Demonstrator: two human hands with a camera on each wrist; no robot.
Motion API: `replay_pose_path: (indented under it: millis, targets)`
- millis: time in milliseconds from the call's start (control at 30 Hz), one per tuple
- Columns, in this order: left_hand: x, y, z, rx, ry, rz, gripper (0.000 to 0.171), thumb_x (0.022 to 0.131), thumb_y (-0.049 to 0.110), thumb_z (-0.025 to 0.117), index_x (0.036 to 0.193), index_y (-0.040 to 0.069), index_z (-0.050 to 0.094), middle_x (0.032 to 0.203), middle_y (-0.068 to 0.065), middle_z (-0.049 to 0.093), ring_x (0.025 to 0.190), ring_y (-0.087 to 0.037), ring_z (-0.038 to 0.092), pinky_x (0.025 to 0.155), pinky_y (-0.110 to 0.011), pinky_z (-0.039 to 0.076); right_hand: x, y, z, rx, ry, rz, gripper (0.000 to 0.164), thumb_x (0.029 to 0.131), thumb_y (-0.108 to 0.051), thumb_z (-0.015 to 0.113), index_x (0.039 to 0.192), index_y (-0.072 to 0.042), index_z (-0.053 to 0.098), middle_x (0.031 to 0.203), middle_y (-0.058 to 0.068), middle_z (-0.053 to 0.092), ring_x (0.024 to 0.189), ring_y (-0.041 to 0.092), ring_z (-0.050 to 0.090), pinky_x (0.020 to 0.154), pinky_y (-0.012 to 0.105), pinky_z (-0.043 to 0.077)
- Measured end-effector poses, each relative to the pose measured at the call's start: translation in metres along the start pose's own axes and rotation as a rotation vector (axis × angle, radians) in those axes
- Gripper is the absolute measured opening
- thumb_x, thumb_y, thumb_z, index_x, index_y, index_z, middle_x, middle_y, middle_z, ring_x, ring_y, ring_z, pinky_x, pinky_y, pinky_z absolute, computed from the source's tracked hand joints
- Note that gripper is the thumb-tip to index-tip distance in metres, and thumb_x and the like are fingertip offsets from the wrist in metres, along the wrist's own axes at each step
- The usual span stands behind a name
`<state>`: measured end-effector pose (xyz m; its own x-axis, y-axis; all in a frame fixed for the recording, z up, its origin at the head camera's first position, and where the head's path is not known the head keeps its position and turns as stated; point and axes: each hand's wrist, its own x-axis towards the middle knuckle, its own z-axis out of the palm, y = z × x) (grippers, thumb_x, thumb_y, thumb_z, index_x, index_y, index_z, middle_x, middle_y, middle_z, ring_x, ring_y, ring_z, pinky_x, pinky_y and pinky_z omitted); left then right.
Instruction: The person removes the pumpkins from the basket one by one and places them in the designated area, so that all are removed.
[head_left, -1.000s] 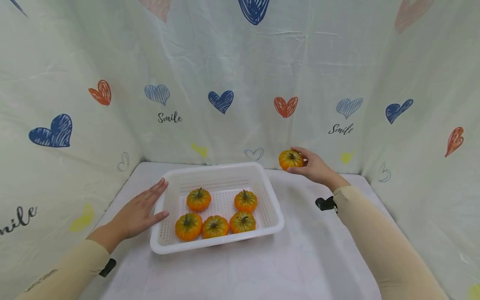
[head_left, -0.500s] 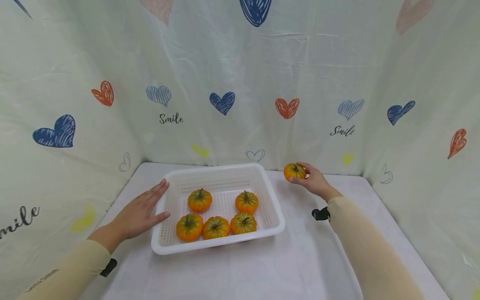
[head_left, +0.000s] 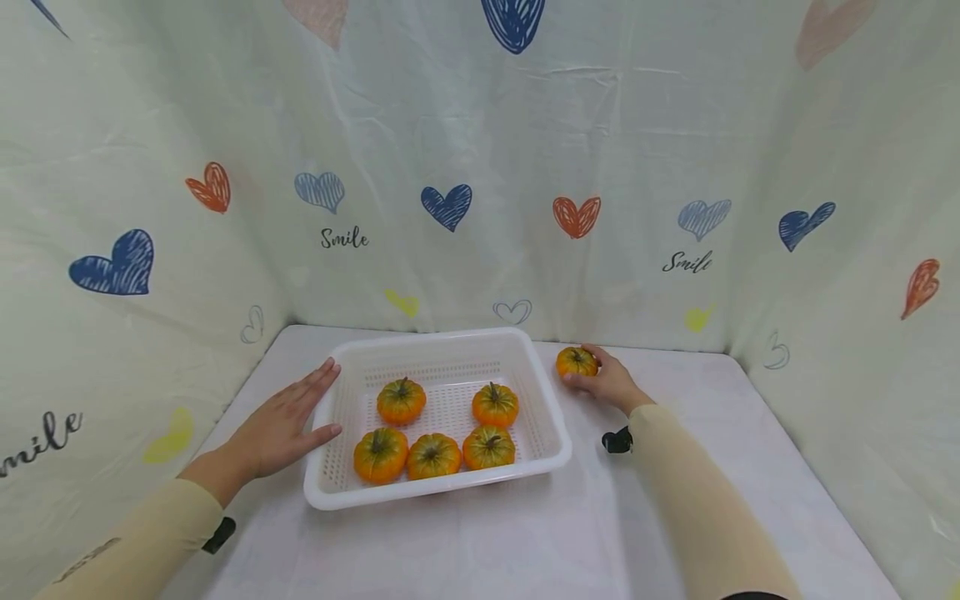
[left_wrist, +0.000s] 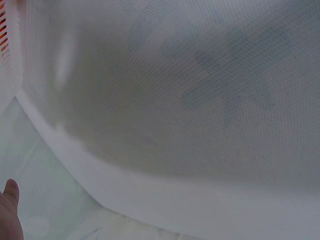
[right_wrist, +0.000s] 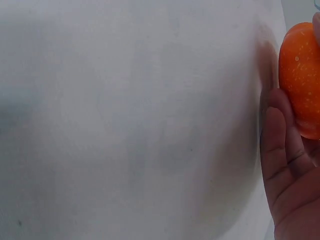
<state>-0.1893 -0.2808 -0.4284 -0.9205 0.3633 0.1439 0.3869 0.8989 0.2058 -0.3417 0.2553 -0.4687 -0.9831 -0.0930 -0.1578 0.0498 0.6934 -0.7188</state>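
Note:
My right hand (head_left: 611,384) grips a small orange pumpkin (head_left: 577,362) with a green-tinged top, just right of the basket's far right corner. In the right wrist view the pumpkin (right_wrist: 301,80) shows its smooth orange side, with fingers curled against it; a gap to the table cannot be made out. A white plastic basket (head_left: 551,417) with slotted walls holds several similar pumpkins (head_left: 381,456), mostly along its near side. At the basket's left rim my left hand (head_left: 281,425) rests with fingers straight. In the left wrist view only part of the left hand (left_wrist: 10,215) shows.
A white cloth covers the table (head_left: 465,550). Behind and on both sides hangs a pale curtain (head_left: 510,133) printed with hearts and "Smile". The table's back edge lies close behind the basket and the held pumpkin.
My right hand has lowered the pumpkin from in front of the curtain toward the tabletop, ending closer to the basket's right side. The left hand and basket have stayed put.

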Motion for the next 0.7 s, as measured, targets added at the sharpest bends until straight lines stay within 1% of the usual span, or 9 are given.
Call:
replay_pose_path:
  millis: [200, 333, 533, 700]
  targets:
    - [-0.001, -0.001, 0.001, 0.008, -0.002, -0.005, 0.09, 0.095, 0.05, 0.06, 0.161, 0.014, 0.012, 0.167, -0.008, 0.01, 0.146, -0.037, 0.023, 0.114, -0.059, 0.025, 0.006, 0.003, 0.011, -0.035, 0.024, -0.029, 0.097, 0.082, -0.052, 0.079, 0.154, -0.007, 0.032, 0.147, 0.029, 0.041, 0.129, 0.044, 0.043, 0.112, 0.059, 0.03]
    - [-0.001, 0.0, 0.001, 0.003, 0.009, 0.005, 0.089, 0.095, 0.048, 0.06, 0.161, 0.013, 0.012, 0.166, -0.009, 0.011, 0.146, -0.037, 0.024, 0.114, -0.06, 0.025, 0.007, 0.005, 0.013, -0.014, 0.029, -0.026, 0.096, 0.082, -0.05, 0.079, 0.155, -0.008, 0.032, 0.147, 0.029, 0.04, 0.13, 0.045, 0.042, 0.112, 0.06, 0.029]
    - [0.0, 0.0, 0.0, 0.005, 0.009, 0.008, 0.089, 0.095, 0.048, 0.06, 0.161, 0.013, 0.012, 0.167, -0.009, 0.01, 0.146, -0.037, 0.024, 0.114, -0.059, 0.025, 0.005, 0.008, 0.014, 0.034, 0.028, -0.018, 0.095, 0.084, -0.047, 0.079, 0.156, -0.011, 0.029, 0.15, 0.028, 0.036, 0.135, 0.044, 0.037, 0.114, 0.061, 0.024]
    - [0.0, -0.001, 0.001, 0.007, 0.0, 0.003, 0.09, 0.095, 0.049, 0.06, 0.161, 0.013, 0.011, 0.166, -0.009, 0.01, 0.146, -0.037, 0.024, 0.113, -0.06, 0.025, 0.005, 0.011, 0.015, 0.032, 0.028, -0.02, 0.094, 0.084, -0.048, 0.078, 0.156, -0.012, 0.029, 0.151, 0.027, 0.035, 0.137, 0.044, 0.035, 0.114, 0.061, 0.023]
